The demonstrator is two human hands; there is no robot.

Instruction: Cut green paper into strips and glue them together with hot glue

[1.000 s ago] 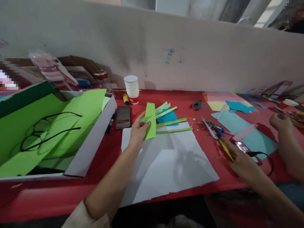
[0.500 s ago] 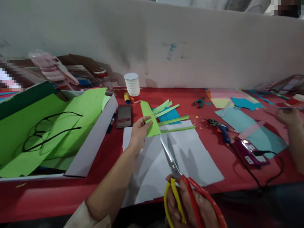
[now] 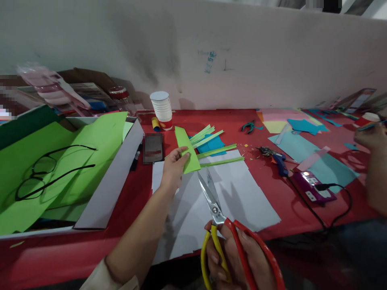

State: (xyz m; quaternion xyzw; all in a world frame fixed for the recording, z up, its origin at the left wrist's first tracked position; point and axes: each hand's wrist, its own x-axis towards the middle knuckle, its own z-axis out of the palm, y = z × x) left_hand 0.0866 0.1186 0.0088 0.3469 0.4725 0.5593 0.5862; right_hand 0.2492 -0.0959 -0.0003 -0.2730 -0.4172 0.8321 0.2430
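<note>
My left hand [image 3: 174, 167] pinches a light green piece of paper [image 3: 186, 151] between thumb and fingers, above the white sheets [image 3: 236, 197]. Several narrow green strips [image 3: 222, 161] lie just right of that piece, some over a blue piece of paper [image 3: 216, 146]. In my right hand [image 3: 232, 253] is a pair of scissors [image 3: 216, 213] with one yellow and one red handle. The blades are parted and point at the lower edge of the green paper; whether they touch it I cannot tell.
A white box [image 3: 111, 193] at the left holds green sheets and glasses [image 3: 45, 177]. A paper cup [image 3: 161, 108] and a phone [image 3: 153, 148] stand behind my left hand. Rightward lie pliers [image 3: 249, 127], a glue gun [image 3: 279, 161], a purple power box [image 3: 314, 189] and another person's hand [image 3: 371, 139].
The whole view has shifted a little, so things appear further left. Both my hands keep their hold on the paper and scissors, with little other visible movement.
</note>
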